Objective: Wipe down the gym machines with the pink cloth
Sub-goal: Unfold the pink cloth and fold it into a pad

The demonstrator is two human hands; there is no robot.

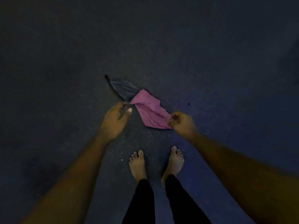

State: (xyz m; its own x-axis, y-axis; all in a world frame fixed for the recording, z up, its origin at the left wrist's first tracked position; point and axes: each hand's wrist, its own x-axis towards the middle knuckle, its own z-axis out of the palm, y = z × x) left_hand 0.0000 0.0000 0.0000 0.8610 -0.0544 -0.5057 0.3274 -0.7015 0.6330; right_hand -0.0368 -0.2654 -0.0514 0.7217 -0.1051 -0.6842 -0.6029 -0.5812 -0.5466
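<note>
The pink cloth [148, 109] hangs stretched between both hands above the dark floor. My left hand [115, 120] pinches its upper left corner between thumb and fingers. My right hand [182, 122] pinches the lower right corner with curled fingers. A dark blue-grey piece of fabric [123, 89] shows just behind the pink cloth's upper left; whether it is part of the cloth or a separate thing cannot be told. No gym machine is in view.
A dark speckled rubber floor [210, 70] fills the whole view. My bare feet [137, 165] in black trousers stand just below the cloth. A small dark spot [188, 104] lies on the floor to the right.
</note>
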